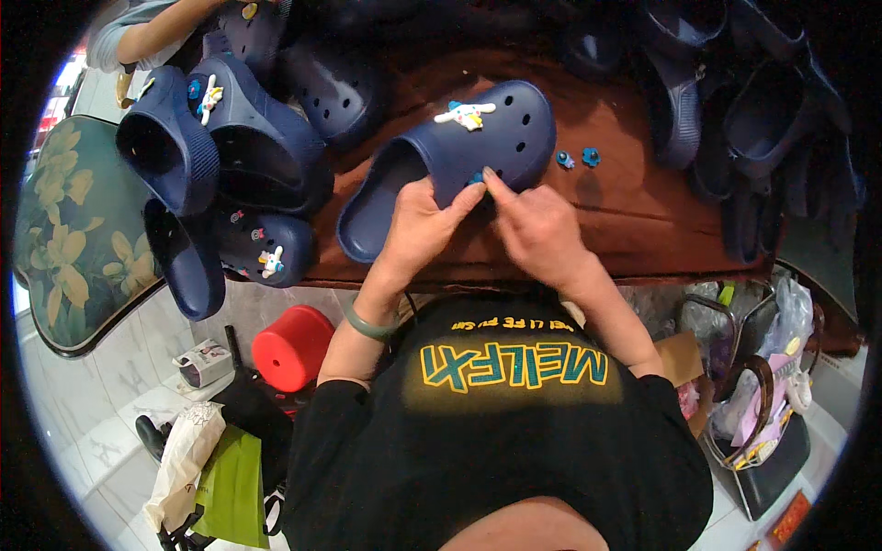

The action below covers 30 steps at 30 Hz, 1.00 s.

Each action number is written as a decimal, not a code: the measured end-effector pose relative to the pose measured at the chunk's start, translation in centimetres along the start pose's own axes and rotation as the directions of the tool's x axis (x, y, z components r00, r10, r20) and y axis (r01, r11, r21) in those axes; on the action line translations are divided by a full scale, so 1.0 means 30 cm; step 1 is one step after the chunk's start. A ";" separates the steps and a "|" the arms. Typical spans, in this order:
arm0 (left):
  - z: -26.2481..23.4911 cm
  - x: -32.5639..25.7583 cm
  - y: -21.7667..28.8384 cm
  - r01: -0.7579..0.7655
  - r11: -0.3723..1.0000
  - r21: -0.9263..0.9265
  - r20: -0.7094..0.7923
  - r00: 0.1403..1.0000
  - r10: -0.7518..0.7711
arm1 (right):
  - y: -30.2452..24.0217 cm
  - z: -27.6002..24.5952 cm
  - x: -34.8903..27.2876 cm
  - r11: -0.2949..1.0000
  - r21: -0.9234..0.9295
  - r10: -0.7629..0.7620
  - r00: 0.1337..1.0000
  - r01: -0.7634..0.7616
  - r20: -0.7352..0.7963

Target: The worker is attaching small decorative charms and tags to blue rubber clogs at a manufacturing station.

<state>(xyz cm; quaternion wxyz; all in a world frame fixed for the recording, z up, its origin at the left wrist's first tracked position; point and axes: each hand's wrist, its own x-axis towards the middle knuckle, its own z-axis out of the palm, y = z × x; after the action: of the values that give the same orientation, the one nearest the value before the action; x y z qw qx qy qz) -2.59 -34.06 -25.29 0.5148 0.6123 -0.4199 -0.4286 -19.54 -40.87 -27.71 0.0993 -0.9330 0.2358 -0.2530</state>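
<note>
A navy foam clog lies on the brown cloth in front of me, its toe pointing to the upper right. My left hand grips its near side, fingers tucked into the opening and thumb on top. Between that thumb and the index fingertip of my right hand is a small blue shoe charm, pressed against the upper. My right hand's other fingers are curled in. A white cartoon charm with a yellow part sits farther up the clog. Two loose blue charms lie right of the toe.
Navy clogs with charms are piled at left, and more navy clogs at right. Another person's arm reaches in at upper left. A floral chair back, red stool and basket of plastic bags stand around the table.
</note>
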 end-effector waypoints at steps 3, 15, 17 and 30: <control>0.001 -0.013 -0.021 -0.016 0.998 0.057 -0.032 0.999 0.018 | 0.088 -0.051 -0.008 0.983 -0.122 0.105 0.971 -0.133 -0.213; 0.002 -0.004 -0.032 -0.040 0.999 0.025 -0.034 0.999 0.041 | 0.177 -0.017 -0.031 0.955 0.138 0.294 0.900 -0.262 -0.322; -0.002 -0.006 -0.029 0.002 1.000 0.029 -0.018 1.000 -0.002 | 0.144 -0.013 -0.011 0.959 0.172 0.275 0.890 -0.226 -0.363; -0.008 -0.009 -0.029 0.050 0.997 0.062 0.001 0.999 -0.050 | 0.099 0.016 0.063 0.998 -0.015 0.042 0.909 -0.054 -0.415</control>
<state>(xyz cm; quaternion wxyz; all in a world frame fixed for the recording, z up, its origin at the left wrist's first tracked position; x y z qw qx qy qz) -2.38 -33.65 -26.10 0.4843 0.6378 -0.4179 -0.4290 -19.02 -44.34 -28.21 0.0408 -0.8532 0.2777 -0.4396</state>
